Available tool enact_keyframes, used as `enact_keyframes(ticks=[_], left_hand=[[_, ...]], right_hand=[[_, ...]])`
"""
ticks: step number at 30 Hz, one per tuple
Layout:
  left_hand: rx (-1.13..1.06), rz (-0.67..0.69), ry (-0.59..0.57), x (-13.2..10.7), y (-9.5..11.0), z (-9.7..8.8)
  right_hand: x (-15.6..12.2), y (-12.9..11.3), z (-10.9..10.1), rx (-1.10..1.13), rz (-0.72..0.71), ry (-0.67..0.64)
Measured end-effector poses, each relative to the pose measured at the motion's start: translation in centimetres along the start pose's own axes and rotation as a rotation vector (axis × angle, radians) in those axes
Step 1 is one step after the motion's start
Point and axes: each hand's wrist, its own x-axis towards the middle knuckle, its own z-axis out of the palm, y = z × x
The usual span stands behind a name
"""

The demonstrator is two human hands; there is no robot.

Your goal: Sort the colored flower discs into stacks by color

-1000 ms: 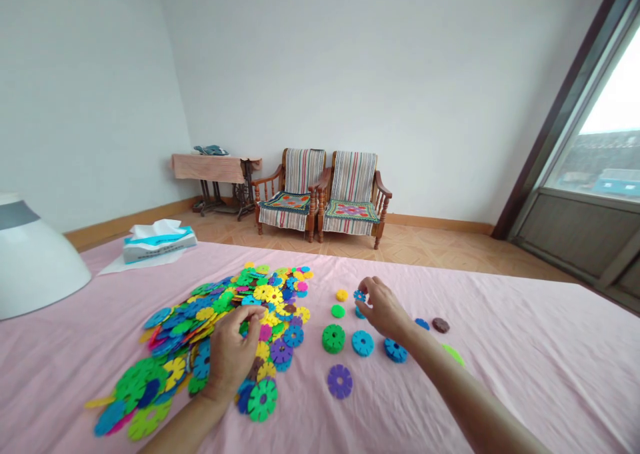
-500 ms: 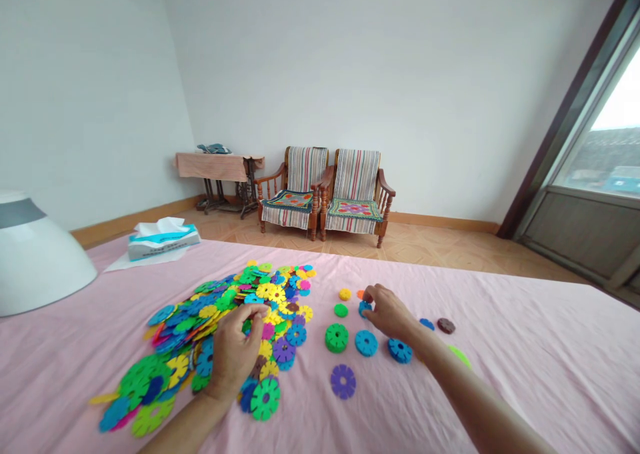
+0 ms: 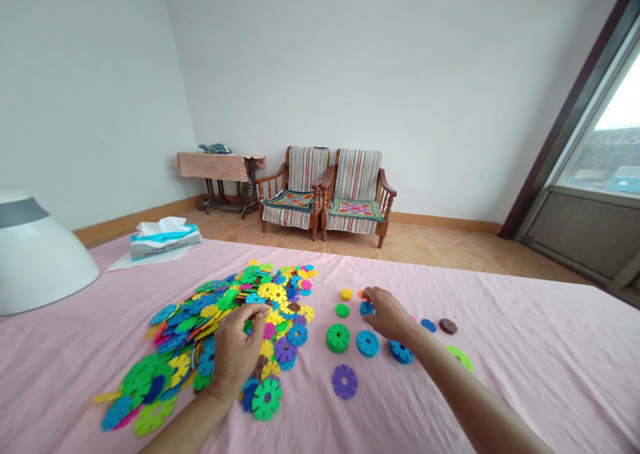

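Note:
A big heap of coloured plastic snowflake discs [image 3: 210, 321] lies on the pink sheet [image 3: 525, 354]. My left hand [image 3: 236, 353] rests on the heap's right side, fingers curled in a pinch on a disc I cannot make out. To the right, sorted stacks stand apart: green [image 3: 338, 337], teal [image 3: 367, 343], blue [image 3: 401, 351], and a flat purple disc [image 3: 345, 381]. My right hand [image 3: 387, 315] reaches over them, fingertips closed on a small blue disc [image 3: 367, 309] touching the sheet beside a small green disc [image 3: 342, 310] and a yellow one [image 3: 346, 295].
A tissue box [image 3: 165, 239] sits at the back left and a white domed object [image 3: 35, 254] at the far left. A brown disc [image 3: 448, 325] and a light green one [image 3: 460, 357] lie right of my forearm. Two wooden armchairs [image 3: 325, 197] stand by the wall.
My right hand has lowered the small blue disc from just above the sheet down beside the small green disc. My left hand has stayed on the heap.

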Motion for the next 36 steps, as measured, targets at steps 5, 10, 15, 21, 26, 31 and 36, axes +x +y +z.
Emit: enact_keyframes(ticks=[5, 10, 15, 21, 26, 31, 36], left_hand=[[0.005, -0.003, -0.004, -0.1, -0.2, 0.0], [0.001, -0.005, -0.009, -0.1, -0.2, 0.1], [-0.002, -0.001, -0.014, -0.1, -0.2, 0.1], [-0.002, -0.003, -0.017, -0.1, -0.3, 0.2], [-0.005, -0.007, -0.011, -0.1, -0.3, 0.2], [-0.005, -0.008, -0.020, 0.0, -0.3, 0.2], [0.000, -0.015, -0.030, 0.0, -0.3, 0.1]], right_hand=[[0.1, -0.3, 0.0, -0.015, -0.007, -0.009], [0.1, -0.6, -0.1, -0.028, -0.011, -0.014], [-0.4, -1.2, -0.5, -0.021, -0.004, 0.014], [-2.8, -4.2, -1.2, 0.061, -0.015, 0.140], [-6.5, -9.2, 0.3, 0.222, -0.143, 0.125], [-8.2, -13.1, 2.0, 0.243, -0.261, 0.024], [-6.9, -15.1, 2.8, 0.134, -0.317, 0.023]])
